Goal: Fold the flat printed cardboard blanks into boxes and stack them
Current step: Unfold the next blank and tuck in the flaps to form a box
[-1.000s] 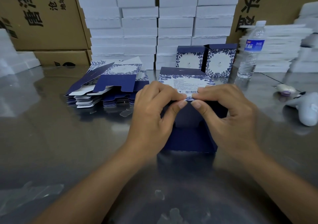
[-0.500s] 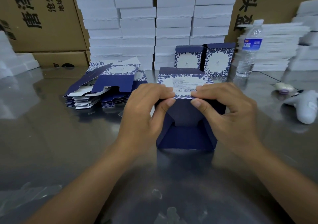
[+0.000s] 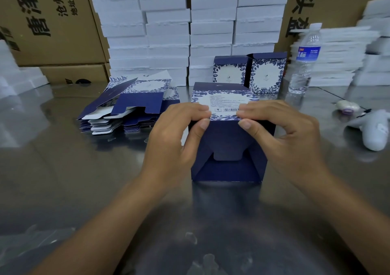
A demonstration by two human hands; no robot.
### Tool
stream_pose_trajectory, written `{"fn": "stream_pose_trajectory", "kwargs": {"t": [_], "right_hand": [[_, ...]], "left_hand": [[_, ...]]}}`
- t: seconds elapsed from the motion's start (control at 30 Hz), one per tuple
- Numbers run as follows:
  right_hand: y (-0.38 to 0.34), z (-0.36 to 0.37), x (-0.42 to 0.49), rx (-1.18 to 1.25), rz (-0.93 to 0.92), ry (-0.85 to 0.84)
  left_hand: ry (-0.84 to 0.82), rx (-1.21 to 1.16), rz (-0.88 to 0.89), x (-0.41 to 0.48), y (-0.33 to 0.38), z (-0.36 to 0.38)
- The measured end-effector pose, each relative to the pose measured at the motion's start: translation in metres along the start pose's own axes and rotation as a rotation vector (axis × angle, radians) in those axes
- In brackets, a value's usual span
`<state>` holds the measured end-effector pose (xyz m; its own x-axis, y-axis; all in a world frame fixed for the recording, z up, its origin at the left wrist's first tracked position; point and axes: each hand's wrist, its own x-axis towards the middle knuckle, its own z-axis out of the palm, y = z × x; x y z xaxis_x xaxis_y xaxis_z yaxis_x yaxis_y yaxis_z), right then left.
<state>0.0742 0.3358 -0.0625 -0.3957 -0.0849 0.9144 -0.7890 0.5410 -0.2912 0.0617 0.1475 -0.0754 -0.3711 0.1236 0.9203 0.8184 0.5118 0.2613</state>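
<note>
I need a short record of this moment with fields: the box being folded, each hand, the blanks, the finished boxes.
box: navy, on the table, barcode panel up
left hand: pinches its top front edge
right hand: pinches the same edge
flat blanks: pile left of the box
finished boxes: two, upright, behind the box

Part-folded box (image 3: 229,148) lies on its side on the desk (image 3: 63,179), navy end flaps folded in facing the camera, barcode panel up (floral border). Messy pile of flat blanks (image 3: 130,106) sits left of it. Two finished boxes (image 3: 230,72) stand upright behind it, side by side.
</note>
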Motion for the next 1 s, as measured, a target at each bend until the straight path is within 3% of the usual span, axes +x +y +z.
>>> {"fn": "stream_pose_trajectory", "kwargs": {"t": [0.27, 1.0], "right_hand": [[0.008, -0.006, -0.001, -0.053, 0.041, 0.026], [0.013, -0.007, 0.0, 0.023, 0.169, 0.034]], "left_hand": [[0.022, -0.066, -0.2, 0.001, -0.004, -0.006], [0.011, -0.061, -0.214, 0.006, -0.003, -0.01]]}}
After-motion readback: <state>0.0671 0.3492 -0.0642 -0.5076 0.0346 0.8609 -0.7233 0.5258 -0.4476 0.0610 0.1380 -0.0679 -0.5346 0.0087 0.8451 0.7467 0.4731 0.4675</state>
